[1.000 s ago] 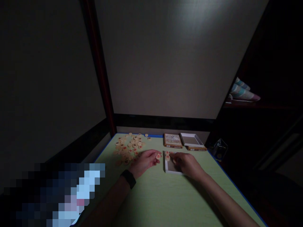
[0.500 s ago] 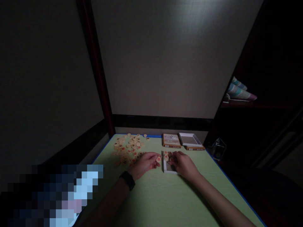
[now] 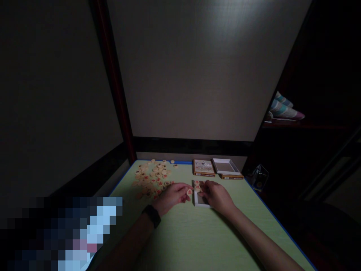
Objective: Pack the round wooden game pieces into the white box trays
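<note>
My left hand [image 3: 177, 192] is closed, pinching a round wooden xiangqi piece [image 3: 189, 192] with a red character at its fingertips. This piece is just left of a shallow white box tray [image 3: 202, 205]. Over the tray bends my right hand [image 3: 216, 194], its fingers closed around a xiangqi piece [image 3: 197, 188] in the upper left part. Another red-marked piece [image 3: 196, 182] lies behind that one in the corner. The right hand hides part of the tray and its contents. Behind my left hand, many loose pieces [image 3: 153, 180] with red or black characters are scattered.
The green table [image 3: 183, 241] has a blue edge. At its back stand a printed box [image 3: 203, 167] and a white-rimmed box [image 3: 225, 166] resting on another brown box [image 3: 232, 176]. A wall panel [image 3: 186, 75] rises behind. A blurred patch covers the lower left.
My right hand has shifted slightly left and down over the tray, toward the pieces in its corner. The piece in my left hand has tilted and dropped a little.
</note>
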{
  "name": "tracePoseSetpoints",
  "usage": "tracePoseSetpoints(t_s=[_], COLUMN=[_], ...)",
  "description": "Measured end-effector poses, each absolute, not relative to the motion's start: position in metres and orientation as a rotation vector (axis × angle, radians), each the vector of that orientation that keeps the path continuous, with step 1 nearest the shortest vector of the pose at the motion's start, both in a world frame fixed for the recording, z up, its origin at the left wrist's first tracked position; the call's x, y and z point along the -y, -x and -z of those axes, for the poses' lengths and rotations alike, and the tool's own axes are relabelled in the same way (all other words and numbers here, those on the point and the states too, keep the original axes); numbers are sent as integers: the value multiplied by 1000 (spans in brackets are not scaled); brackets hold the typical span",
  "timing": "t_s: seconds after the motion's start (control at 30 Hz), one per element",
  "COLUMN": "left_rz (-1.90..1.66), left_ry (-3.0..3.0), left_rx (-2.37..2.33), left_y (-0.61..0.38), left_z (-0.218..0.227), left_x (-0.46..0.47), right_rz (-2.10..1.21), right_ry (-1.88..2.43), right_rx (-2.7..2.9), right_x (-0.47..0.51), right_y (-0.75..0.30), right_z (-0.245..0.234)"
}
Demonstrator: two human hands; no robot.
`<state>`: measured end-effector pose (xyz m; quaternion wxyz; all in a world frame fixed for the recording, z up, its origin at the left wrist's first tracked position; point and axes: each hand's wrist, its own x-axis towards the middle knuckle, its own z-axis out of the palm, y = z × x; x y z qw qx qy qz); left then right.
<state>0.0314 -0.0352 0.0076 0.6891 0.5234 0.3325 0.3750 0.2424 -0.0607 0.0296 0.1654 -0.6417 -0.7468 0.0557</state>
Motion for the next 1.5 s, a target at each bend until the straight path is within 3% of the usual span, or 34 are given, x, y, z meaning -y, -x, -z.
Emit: tracePoseSetpoints(t_s=[1.5], left_rz=[-836], left_ry=[-1149], left_rx=[-728], left_y=[-35], left_z=[-11], left_x=[38], right_rz=[-266], right_ry=[1775], right_rx=[2018], right_x=[60], right_y=[-242], right_z=[-26])
